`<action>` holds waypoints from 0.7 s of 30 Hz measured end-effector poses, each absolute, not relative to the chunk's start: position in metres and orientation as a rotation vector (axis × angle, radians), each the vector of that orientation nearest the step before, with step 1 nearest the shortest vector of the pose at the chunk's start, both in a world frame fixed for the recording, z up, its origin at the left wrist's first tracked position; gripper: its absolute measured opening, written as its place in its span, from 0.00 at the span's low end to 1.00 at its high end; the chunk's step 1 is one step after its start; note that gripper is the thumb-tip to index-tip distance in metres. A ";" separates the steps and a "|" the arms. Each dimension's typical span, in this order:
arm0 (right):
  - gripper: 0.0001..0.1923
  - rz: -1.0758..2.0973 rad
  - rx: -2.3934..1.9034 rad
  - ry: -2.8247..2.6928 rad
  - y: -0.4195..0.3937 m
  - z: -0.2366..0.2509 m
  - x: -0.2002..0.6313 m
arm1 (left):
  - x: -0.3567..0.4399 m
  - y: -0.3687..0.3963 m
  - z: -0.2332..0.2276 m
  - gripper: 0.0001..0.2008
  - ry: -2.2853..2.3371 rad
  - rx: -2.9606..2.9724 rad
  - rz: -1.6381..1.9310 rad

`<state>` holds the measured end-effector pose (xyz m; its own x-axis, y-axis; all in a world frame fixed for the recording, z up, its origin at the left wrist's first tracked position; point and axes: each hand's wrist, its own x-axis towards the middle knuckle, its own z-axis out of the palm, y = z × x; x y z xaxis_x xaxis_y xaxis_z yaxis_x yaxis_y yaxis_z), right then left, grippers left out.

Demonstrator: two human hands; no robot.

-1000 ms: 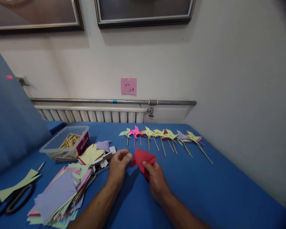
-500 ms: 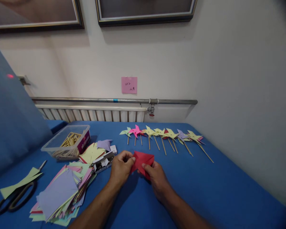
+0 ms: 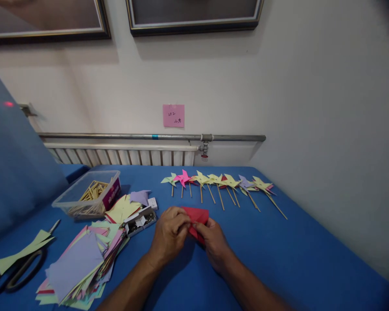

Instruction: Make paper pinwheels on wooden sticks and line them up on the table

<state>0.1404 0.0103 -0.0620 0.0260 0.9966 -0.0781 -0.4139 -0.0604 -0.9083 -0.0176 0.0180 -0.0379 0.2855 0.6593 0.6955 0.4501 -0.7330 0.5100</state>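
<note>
Hands (image 3: 170, 233) (image 3: 214, 242) pinching red paper (image 3: 197, 214), pinwheels (image 3: 214, 181) beyond, staple box (image 3: 139, 219) left.

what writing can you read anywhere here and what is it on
Pink note on the wall: handwritten marks, too small to read for sure.
Label on the clear box of sticks: light print on dark red, too blurred to read.
Nothing else carries legible text.

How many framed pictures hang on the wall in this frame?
2. One framed picture hangs at the upper left, the other framed picture at top centre; both are cut off by the top edge.
</note>
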 end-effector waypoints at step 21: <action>0.20 1.440 -0.948 -0.955 0.002 -0.051 0.145 | -0.023 0.017 -0.031 0.12 1.092 2.512 1.179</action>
